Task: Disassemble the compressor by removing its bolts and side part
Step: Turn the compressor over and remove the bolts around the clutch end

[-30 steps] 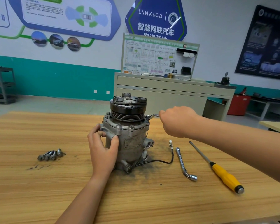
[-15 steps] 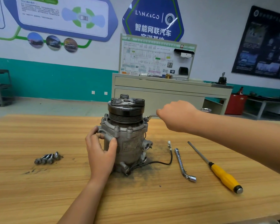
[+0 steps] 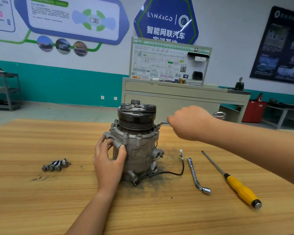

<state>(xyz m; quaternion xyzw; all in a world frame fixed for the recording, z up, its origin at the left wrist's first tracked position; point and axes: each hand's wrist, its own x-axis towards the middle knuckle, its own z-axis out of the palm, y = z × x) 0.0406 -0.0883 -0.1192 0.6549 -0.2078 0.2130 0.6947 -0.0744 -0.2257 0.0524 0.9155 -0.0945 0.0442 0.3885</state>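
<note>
A grey compressor (image 3: 139, 150) stands upright on the wooden table (image 3: 41, 200), its black pulley on top. My left hand (image 3: 109, 160) grips the mounting lug on its left side. My right hand (image 3: 188, 122) is closed round the handle of a small wrench (image 3: 161, 124), whose head sits on a bolt (image 3: 157, 127) at the flange's right edge. More bolts (image 3: 132, 135) stand around the flange's front. Several loose bolts (image 3: 55, 165) lie together on the table to the left.
An L-shaped socket wrench (image 3: 196, 175) and a yellow-handled screwdriver (image 3: 238, 185) lie to the right of the compressor. A black wire (image 3: 175, 173) with a white plug trails from the base. Dark grime surrounds it. A cabinet (image 3: 176, 97) stands behind the table.
My right hand has swung the wrench handle slightly, drawing nearer the compressor and back out. My left hand keeps its grip on the lug. The compressor stays put.
</note>
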